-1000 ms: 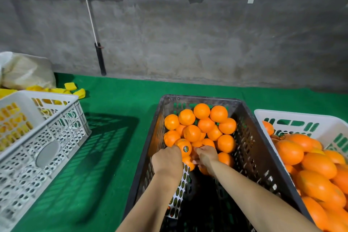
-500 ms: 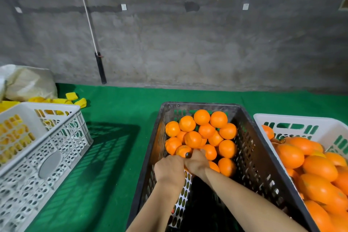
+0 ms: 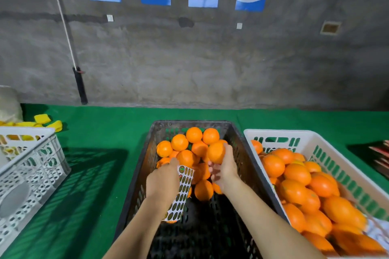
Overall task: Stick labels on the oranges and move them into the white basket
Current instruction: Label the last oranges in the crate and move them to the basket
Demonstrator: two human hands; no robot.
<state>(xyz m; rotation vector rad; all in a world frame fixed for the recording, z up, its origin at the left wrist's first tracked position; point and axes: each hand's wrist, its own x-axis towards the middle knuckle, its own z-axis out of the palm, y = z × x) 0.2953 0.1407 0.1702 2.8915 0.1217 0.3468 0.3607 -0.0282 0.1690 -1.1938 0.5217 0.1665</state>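
Right hand: the right hand [image 3: 224,171] is curled round one orange [image 3: 216,153], holding it above the pile at the far end of the black crate [image 3: 248,166].
Left hand: the left hand [image 3: 163,182] grips a sheet of labels [image 3: 181,192], which hangs down over the near part of the crate; its fingers reach the near edge of the pile.
Oranges in crate: the oranges [image 3: 189,145] are heaped against the far wall, the near half showing bare mesh.
White basket: the white basket [image 3: 336,166] stands just right of the crate, touching it, heaped with oranges.
Left side: another white basket [image 3: 31,166] sits well apart on the green worktop [image 3: 101,132], with yellow pieces [image 3: 48,122] beyond it.
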